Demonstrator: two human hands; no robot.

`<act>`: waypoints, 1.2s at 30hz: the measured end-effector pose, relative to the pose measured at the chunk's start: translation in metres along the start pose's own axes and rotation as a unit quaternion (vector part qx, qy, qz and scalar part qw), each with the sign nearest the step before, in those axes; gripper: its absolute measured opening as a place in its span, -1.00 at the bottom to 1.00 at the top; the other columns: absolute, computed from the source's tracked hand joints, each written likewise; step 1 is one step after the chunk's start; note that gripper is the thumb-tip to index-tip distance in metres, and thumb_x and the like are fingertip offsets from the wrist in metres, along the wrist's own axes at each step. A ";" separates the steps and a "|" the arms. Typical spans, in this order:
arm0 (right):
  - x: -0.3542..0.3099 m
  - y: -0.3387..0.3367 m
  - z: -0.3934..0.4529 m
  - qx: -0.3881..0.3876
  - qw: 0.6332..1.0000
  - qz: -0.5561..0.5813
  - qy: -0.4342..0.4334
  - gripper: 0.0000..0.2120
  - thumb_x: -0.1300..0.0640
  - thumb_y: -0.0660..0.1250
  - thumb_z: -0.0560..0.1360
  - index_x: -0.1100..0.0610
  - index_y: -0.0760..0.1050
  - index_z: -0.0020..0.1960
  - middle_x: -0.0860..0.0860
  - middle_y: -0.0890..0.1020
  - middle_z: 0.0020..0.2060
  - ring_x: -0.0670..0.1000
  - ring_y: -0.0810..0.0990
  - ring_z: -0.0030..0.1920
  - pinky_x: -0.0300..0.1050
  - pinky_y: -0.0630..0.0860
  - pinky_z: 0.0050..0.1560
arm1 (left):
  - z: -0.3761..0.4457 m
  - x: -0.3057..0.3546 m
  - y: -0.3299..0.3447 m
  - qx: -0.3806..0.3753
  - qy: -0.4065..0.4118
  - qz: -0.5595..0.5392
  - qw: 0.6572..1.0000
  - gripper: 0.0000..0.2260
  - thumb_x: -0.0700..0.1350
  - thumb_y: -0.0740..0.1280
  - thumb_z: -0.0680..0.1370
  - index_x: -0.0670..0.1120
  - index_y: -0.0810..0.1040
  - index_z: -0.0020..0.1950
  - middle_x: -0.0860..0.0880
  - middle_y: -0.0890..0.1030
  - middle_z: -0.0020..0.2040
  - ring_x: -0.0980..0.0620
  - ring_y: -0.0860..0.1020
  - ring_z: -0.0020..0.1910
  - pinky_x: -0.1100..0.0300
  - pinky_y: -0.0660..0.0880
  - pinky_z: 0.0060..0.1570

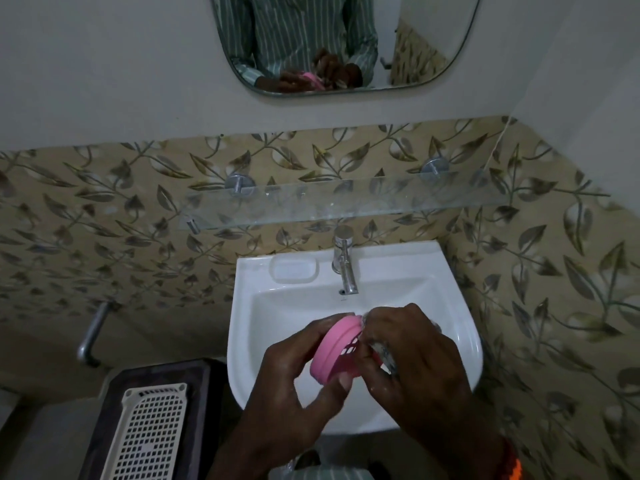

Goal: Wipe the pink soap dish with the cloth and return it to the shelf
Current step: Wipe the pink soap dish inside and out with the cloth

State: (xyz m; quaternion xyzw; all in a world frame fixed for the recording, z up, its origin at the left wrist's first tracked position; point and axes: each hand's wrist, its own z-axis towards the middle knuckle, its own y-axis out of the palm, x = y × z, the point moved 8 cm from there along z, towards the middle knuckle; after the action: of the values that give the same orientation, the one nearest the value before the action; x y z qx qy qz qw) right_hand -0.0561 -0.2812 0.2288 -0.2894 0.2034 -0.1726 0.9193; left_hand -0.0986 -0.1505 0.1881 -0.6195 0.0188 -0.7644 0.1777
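Note:
The pink soap dish (331, 351), oval with a slotted inner tray, is tilted on its edge above the white basin. My left hand (294, 368) grips it from the left, thumb under its rim. My right hand (412, 358) presses a small greyish cloth (382, 353) against the dish's open side; most of the cloth is hidden under the fingers. The glass shelf (346, 206) on the wall above the tap holds nothing.
A white wash basin (460, 327) with a chrome tap (344, 261) lies below the hands. A mirror (346, 39) hangs above. At lower left sits a dark stand with a cream perforated basket (152, 434). A metal pipe (91, 334) juts from the left wall.

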 end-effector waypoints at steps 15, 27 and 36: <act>0.002 -0.013 0.007 -0.007 0.996 0.070 0.050 -0.69 0.30 0.33 0.45 0.29 0.55 0.19 0.15 0.65 0.09 0.06 0.57 0.09 0.06 0.56 0.08 | 0.006 -0.007 -0.018 0.066 0.040 0.088 0.993 -0.67 -0.05 0.35 0.57 0.24 0.60 0.29 0.32 0.70 0.14 0.26 0.67 0.11 0.37 0.57 0.04; -0.012 -0.011 0.008 -0.007 0.994 0.095 0.062 -0.63 0.36 0.37 0.40 0.21 0.54 0.21 0.02 0.63 0.13 0.03 0.57 0.13 -0.10 0.49 0.23 | 0.001 -0.002 -0.019 0.092 0.050 0.099 0.990 -0.75 -0.16 0.41 0.57 0.05 0.67 0.22 0.33 0.71 0.06 0.31 0.68 0.03 0.42 0.55 -0.05; 0.002 -0.027 0.006 0.016 0.985 0.113 0.127 -0.77 0.32 0.31 0.49 0.26 0.60 0.12 0.00 0.61 0.06 0.09 0.64 0.01 -0.12 0.59 0.03 | -0.005 0.000 -0.026 0.120 0.044 0.003 0.992 -0.74 -0.10 0.36 0.55 0.15 0.68 0.18 0.18 0.76 0.03 0.15 0.72 0.05 0.31 0.60 -0.01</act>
State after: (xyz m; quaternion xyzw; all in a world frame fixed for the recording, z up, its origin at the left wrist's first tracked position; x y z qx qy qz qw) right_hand -0.0567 -0.2998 0.2490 -0.2258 0.3470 -0.1066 0.9040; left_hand -0.1097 -0.1273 0.1934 -0.5590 -0.0637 -0.7872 0.2524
